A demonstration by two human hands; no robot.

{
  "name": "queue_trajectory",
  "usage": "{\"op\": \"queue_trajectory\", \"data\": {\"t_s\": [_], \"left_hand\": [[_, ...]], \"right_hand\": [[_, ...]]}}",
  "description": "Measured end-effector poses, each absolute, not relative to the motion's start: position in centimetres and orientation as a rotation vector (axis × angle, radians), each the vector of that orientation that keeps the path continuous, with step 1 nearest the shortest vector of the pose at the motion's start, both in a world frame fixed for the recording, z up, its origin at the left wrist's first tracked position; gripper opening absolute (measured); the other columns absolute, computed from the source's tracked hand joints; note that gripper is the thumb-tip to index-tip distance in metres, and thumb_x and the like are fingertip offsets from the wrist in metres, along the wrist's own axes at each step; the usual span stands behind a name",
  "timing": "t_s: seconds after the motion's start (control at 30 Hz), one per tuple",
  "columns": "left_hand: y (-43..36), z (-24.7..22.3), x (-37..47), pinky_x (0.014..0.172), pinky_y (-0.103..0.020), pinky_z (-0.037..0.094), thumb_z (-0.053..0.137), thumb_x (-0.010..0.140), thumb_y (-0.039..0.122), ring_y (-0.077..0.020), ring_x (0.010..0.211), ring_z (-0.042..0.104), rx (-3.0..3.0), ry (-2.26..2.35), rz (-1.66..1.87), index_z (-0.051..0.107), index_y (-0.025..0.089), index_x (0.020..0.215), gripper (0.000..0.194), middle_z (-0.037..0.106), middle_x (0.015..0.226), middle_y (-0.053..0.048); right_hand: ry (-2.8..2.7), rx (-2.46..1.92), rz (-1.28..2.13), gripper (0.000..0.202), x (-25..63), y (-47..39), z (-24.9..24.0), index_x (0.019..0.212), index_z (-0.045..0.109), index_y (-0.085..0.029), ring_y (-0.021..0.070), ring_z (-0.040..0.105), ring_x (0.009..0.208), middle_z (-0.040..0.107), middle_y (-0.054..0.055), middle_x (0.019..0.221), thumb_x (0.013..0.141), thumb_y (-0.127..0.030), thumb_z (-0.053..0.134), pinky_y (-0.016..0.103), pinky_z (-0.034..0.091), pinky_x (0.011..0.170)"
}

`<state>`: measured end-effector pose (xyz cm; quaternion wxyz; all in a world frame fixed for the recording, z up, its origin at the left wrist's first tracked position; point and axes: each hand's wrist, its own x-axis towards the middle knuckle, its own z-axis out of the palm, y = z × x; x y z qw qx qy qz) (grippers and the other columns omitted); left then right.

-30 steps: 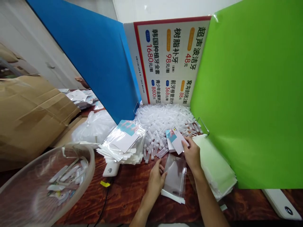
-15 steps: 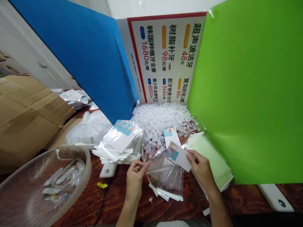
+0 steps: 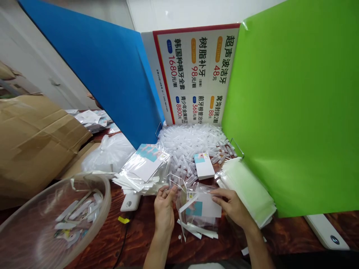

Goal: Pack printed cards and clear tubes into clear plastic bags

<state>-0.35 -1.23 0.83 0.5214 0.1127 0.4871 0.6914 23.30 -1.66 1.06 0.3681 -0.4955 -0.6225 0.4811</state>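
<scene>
Between thumb and fingers, my left hand [image 3: 166, 200] pinches the edge of a clear plastic bag [image 3: 183, 196] near the table's middle. My right hand [image 3: 231, 205] grips the right edge of a white and blue card [image 3: 207, 205], which lies at or in the bag's mouth; the clear film makes it hard to tell how far in. More clear bags with white strips [image 3: 196, 228] lie beneath. Just beyond is a stack of similar cards [image 3: 205, 168]. Farther back spreads a heap of small translucent tubes [image 3: 190, 140].
Bagged cards [image 3: 146, 164] are piled on the left, beside a clear basin [image 3: 105, 201] and a cardboard box [image 3: 36, 138]. Pale green sleeves [image 3: 246, 190] lie at right. Blue [image 3: 98, 67], printed [image 3: 207, 86] and green [image 3: 294, 112] panels stand around the heap.
My right hand has brought the card down and left, from above the bags to the bag at my left hand. The card has turned more level. The view has shifted slightly.
</scene>
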Motion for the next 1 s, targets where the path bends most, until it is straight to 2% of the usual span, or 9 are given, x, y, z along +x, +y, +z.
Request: {"op": "queue_trajectory", "data": {"t_s": [0.23,0.37,0.47,0.7,0.77,0.8,0.9,1.0], "left_hand": [[-1.9,-0.5,1.4,0.064,-0.024,0.056,0.093,0.055,0.031,-0.0153,0.067,0.072,0.305,1.173,1.584,0.057,0.018,0.091,0.053,0.074,0.076,0.0],[-1.8,-0.9,1.1,0.062,-0.024,0.056,0.093,0.054,0.033,-0.0157,0.064,0.072,0.292,1.221,1.617,0.057,0.019,0.089,0.052,0.072,0.071,0.004],[-1.6,-1.2,0.5,0.066,-0.024,0.057,0.093,0.054,0.029,-0.0162,0.069,0.073,0.238,1.232,1.642,0.056,0.019,0.089,0.052,0.073,0.077,0.001],[-1.8,-1.8,0.9,0.063,-0.024,0.056,0.091,0.06,0.034,-0.0158,0.066,0.072,0.311,1.221,1.567,0.058,0.018,0.091,0.048,0.074,0.076,-0.001],[-2.1,-1.9,1.4,0.066,-0.025,0.056,0.09,0.062,0.036,-0.0165,0.068,0.072,0.354,1.228,1.548,0.06,0.017,0.091,0.046,0.075,0.075,-0.001],[-2.2,-1.9,1.7,0.07,-0.027,0.056,0.09,0.062,0.037,-0.018,0.073,0.074,0.378,1.233,1.536,0.062,0.017,0.092,0.046,0.076,0.079,-0.003],[-2.5,-2.1,2.5,0.086,-0.032,0.056,0.088,0.064,0.039,-0.0237,0.095,0.074,0.46,1.263,1.456,0.068,0.016,0.099,0.047,0.079,0.099,-0.009],[-2.7,-2.3,2.9,0.087,-0.036,0.056,0.089,0.062,0.039,-0.0275,0.095,0.074,0.52,1.333,1.341,0.073,0.012,0.099,0.049,0.079,0.103,-0.014]], "right_hand": [[-1.439,-1.311,1.178,0.03,22.2,-0.8,-0.3,0.101,0.078,-0.019,0.0288,0.069,0.103,0.077,0.01,0.11,0.087,-0.042,0.066,0.042,0.054,0.092],[-1.48,-1.311,1.198,0.028,22.1,-0.6,-0.5,0.099,0.08,-0.019,0.0293,0.069,0.103,0.078,0.01,0.108,0.086,-0.039,0.066,0.044,0.053,0.094],[-1.581,-1.299,1.265,0.023,22.6,-0.7,-0.4,0.097,0.08,-0.02,0.0295,0.07,0.103,0.079,0.009,0.106,0.084,-0.035,0.068,0.046,0.051,0.097],[-1.462,-1.333,1.172,0.026,22.1,-0.3,0.2,0.1,0.077,-0.019,0.0274,0.068,0.103,0.077,0.009,0.108,0.088,-0.037,0.064,0.04,0.052,0.094],[-1.421,-1.321,1.15,0.028,21.4,-0.1,0.1,0.1,0.076,-0.019,0.0262,0.069,0.098,0.076,0.008,0.106,0.088,-0.041,0.063,0.037,0.054,0.087],[-1.394,-1.311,1.165,0.031,21.0,0.0,0.0,0.102,0.076,-0.019,0.0245,0.069,0.089,0.077,0.008,0.1,0.089,-0.043,0.062,0.034,0.055,0.079],[-1.283,-1.256,1.318,0.038,19.5,0.1,-0.6,0.113,0.07,-0.019,0.0167,0.06,0.055,0.068,0.001,0.068,0.09,-0.046,0.059,0.026,0.048,0.05],[-1.223,-1.173,1.386,0.041,17.9,-0.1,-1.4,0.122,0.063,-0.019,0.0138,0.054,0.048,0.058,-0.005,0.058,0.089,-0.042,0.058,0.023,0.044,0.045]]}}
